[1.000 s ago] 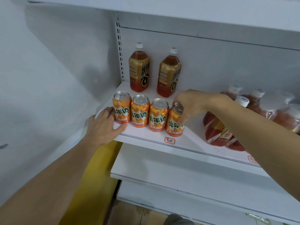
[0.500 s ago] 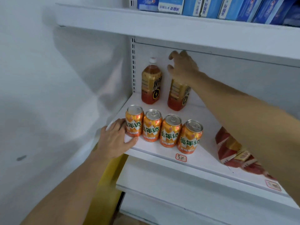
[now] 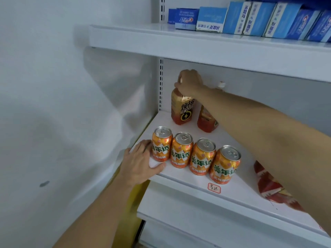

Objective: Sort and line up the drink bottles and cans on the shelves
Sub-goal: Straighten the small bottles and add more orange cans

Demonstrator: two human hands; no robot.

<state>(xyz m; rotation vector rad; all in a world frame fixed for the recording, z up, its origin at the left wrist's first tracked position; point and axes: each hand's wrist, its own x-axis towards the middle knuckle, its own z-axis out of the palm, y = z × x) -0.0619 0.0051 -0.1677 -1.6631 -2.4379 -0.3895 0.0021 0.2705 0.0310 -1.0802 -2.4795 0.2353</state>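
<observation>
Bottles at the back, cans up front, all on the middle shelf (image 3: 179,178). Your right hand (image 3: 189,83) reaches in deep and its fingers curl over the cap and neck of the left bottle (image 3: 181,108), which stands upright near the back left corner. The second bottle (image 3: 206,122) stands just beside it, mostly hidden behind your forearm; only its cap and lower body show. Your left hand (image 3: 141,161) lies flat with straight fingers on the shelf's front left corner, touching the first can (image 3: 161,144) and holding nothing.

Risks: you grip the bottle high up, so dragging it forward could tip it, since the base may catch on the painted shelf. Your forearm passes right over the second bottle and close above the row of four cans (image 3: 196,154); a dropped elbow would likely knock either. The row slants towards the front edge, and the rightmost can (image 3: 224,165) sits nearest it, so a nudge could send that one off.

Materials: bottles are smooth clear plastic, rounded, amber-to-red liquid, glossy printed wrap. Cans are thin shiny metal cylinders with orange print and pull-tab lids, light and easy to skid. Shelf is smooth white painted metal. Red crinkly wrappers (image 3: 268,187) lie to the right; blue cardboard boxes (image 3: 250,18) sit on the shelf above.
</observation>
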